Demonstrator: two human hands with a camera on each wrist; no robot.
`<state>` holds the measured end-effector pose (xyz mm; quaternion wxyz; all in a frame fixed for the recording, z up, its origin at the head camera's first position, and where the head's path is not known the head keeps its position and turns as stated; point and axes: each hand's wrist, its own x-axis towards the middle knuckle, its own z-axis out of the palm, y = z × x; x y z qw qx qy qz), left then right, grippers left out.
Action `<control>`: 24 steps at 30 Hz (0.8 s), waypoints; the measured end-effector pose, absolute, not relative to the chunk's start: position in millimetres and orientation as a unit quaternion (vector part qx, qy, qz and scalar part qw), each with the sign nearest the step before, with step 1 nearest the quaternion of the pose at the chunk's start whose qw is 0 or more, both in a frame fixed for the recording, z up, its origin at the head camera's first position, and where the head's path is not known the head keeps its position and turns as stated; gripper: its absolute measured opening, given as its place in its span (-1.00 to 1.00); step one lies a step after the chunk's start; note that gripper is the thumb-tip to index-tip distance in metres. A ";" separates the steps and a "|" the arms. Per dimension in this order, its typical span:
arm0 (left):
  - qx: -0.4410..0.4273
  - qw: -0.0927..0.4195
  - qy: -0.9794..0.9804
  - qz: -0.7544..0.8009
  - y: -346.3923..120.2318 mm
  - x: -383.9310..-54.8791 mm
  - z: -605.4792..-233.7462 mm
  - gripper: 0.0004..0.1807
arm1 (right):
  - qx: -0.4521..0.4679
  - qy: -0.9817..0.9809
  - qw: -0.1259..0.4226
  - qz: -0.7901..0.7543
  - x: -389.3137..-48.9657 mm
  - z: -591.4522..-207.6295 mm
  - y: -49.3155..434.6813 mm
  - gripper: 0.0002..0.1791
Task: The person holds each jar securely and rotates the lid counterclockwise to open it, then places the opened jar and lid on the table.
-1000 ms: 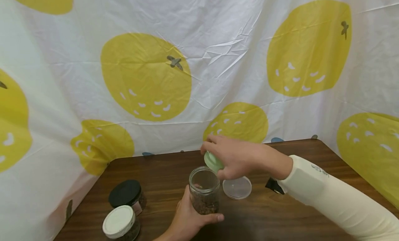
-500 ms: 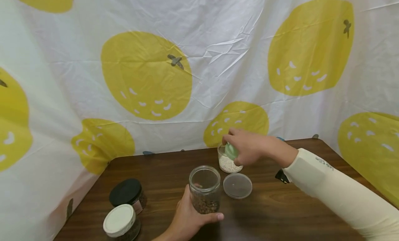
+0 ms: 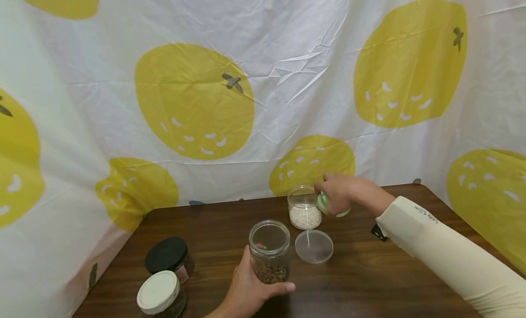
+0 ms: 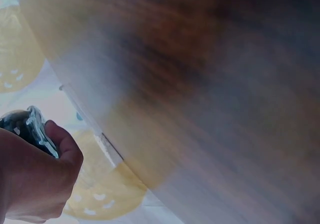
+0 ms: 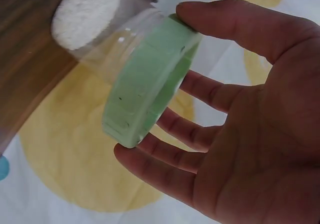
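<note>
My left hand (image 3: 251, 285) grips a clear glass jar (image 3: 269, 251), upright and lidless, with brown bits at its bottom. At the left edge of the left wrist view, part of that jar's rim shows beside my fingers. My right hand (image 3: 340, 195) holds a round green lid (image 5: 145, 81) by its edge, thumb on one side and fingertips on the other. Just left of it stands an uncovered clear container (image 3: 304, 216) of white grains. A clear round lid (image 3: 314, 247) lies on the table in front of this container.
At the left of the brown wooden table (image 3: 213, 231) stand a jar with a black lid (image 3: 166, 255) and a jar with a white lid (image 3: 158, 291). A white curtain (image 3: 263, 30) with yellow fruit prints surrounds the table's back and sides.
My right hand has carried the green lid from beside the glass jar's mouth rightward, past the container of white grains, which now shows fully. The left hand and jar have stayed put.
</note>
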<state>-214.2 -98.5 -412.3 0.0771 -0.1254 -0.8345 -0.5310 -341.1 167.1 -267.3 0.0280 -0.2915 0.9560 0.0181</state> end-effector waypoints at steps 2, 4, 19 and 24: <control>-0.125 0.076 -0.835 -0.531 -98.3 -214.3 -412.3 0.09 | -0.283 0.957 0.043 0.037 -343.4 -273.0 167.4 -0.44; -0.124 0.074 -0.835 -0.531 -98.4 -214.5 -412.0 0.08 | -0.272 0.959 0.062 0.054 -345.8 -280.2 166.7 -0.41; -0.118 0.063 -0.835 -0.533 -100.0 -213.7 -410.9 0.07 | -0.202 0.967 0.148 0.045 -354.6 -328.2 170.8 -0.32; -0.117 0.060 -0.833 -0.537 -101.1 -214.5 -411.2 0.07 | -0.211 0.964 0.156 0.049 -354.5 -337.8 173.6 -0.35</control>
